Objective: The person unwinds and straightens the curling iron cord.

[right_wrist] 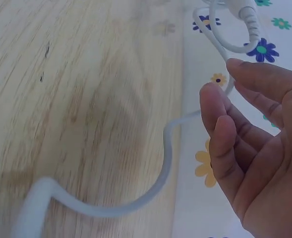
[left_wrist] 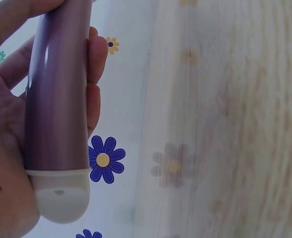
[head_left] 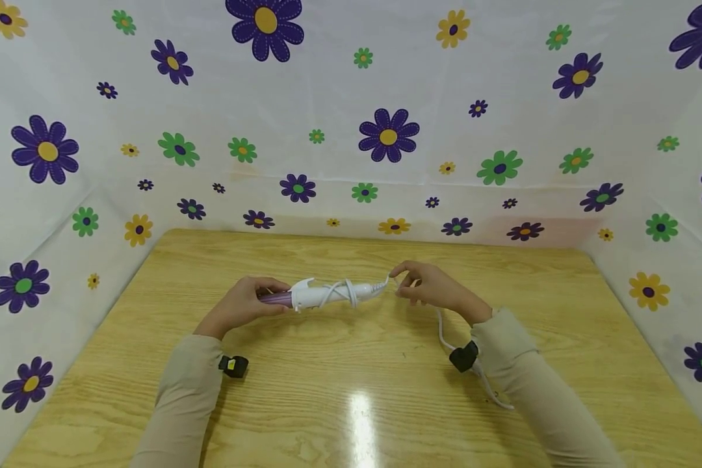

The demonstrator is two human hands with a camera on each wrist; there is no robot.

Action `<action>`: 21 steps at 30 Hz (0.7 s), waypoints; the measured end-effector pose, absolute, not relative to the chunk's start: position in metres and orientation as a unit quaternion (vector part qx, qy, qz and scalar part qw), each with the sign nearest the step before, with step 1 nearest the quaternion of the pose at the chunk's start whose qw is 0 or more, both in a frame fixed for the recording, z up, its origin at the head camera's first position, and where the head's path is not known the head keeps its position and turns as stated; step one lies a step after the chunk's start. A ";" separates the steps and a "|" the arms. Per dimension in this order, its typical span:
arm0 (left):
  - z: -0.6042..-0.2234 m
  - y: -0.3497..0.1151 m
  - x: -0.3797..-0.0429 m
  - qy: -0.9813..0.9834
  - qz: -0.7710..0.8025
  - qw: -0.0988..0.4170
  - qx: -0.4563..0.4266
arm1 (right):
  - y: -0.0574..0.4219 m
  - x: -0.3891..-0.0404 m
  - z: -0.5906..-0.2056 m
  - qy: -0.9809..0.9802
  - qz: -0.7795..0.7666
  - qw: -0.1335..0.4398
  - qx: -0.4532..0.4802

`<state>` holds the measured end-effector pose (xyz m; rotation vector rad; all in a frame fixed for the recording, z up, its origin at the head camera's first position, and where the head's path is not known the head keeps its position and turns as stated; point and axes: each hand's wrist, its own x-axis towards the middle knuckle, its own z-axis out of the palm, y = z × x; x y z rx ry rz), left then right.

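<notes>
A curling iron (head_left: 310,298) with a white handle and a purple barrel (left_wrist: 59,99) is held nearly level above the wooden table. My left hand (head_left: 240,305) grips the barrel, thumb on one side and fingers round the other; its rounded white tip (left_wrist: 64,201) shows by the palm in the left wrist view. Several turns of white power cord (right_wrist: 168,144) wrap the handle. Just off the handle's ribbed cord end, my right hand (head_left: 435,287) has its fingers bent around the cord, which passes behind the fingertips in the right wrist view.
Beyond the right hand, the loose cord runs down by the right wrist, where a black wrist camera (head_left: 464,357) overlaps it. Another black camera (head_left: 234,366) sits at the left wrist. White flower-patterned cloth (head_left: 327,84) stands behind and beside the table (head_left: 304,403).
</notes>
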<state>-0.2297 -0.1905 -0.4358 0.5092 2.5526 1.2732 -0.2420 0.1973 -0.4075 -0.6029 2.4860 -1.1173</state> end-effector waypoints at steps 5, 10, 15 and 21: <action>-0.435 -0.190 -0.229 0.874 0.437 0.128 0.169 | 0.187 -0.242 -0.410 0.884 -0.381 0.152 -0.226; -0.436 -0.190 -0.228 0.876 0.435 0.131 0.164 | 0.182 -0.242 -0.412 0.920 -0.291 0.079 -0.251; -0.436 -0.189 -0.227 0.877 0.431 0.124 0.170 | 0.178 -0.242 -0.415 0.942 -0.206 0.012 -0.264; -0.436 -0.189 -0.227 0.876 0.430 0.124 0.182 | 0.176 -0.242 -0.413 0.953 -0.158 -0.001 -0.259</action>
